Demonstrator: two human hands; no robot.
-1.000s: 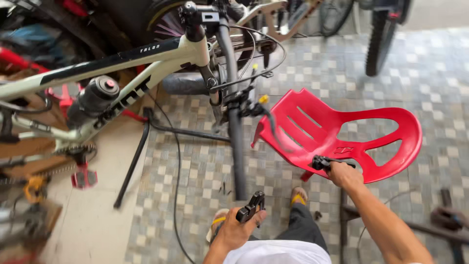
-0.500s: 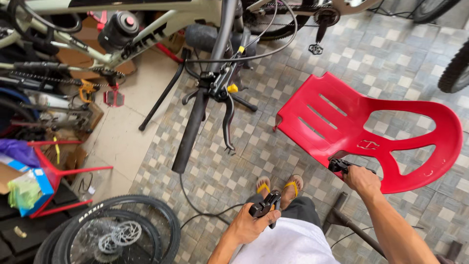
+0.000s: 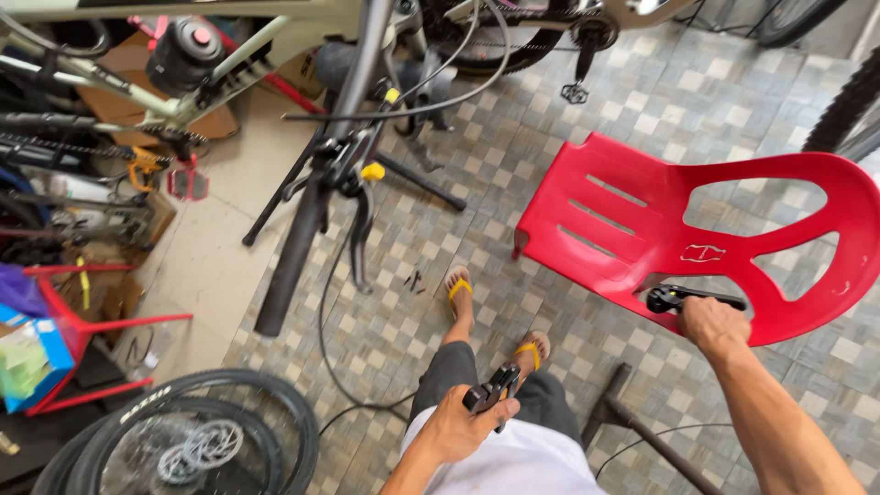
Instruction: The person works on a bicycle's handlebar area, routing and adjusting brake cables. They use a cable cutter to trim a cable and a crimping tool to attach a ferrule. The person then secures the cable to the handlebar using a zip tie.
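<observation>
Right now your left hand (image 3: 454,426) is wrapped around a small black metal brake-lever part (image 3: 493,389) above your lap, while your right hand (image 3: 713,323) grips a black lever-like piece (image 3: 683,298), possibly its twin, at the red plastic chair (image 3: 642,229) seat edge. Both look rigid, light; hold them by the body.

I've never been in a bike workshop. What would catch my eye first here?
The bright red plastic chair at right, where the right hand grips a black tool at its seat edge. The left hand holds a small black part, and a pale bike frame hangs upper left.
</observation>
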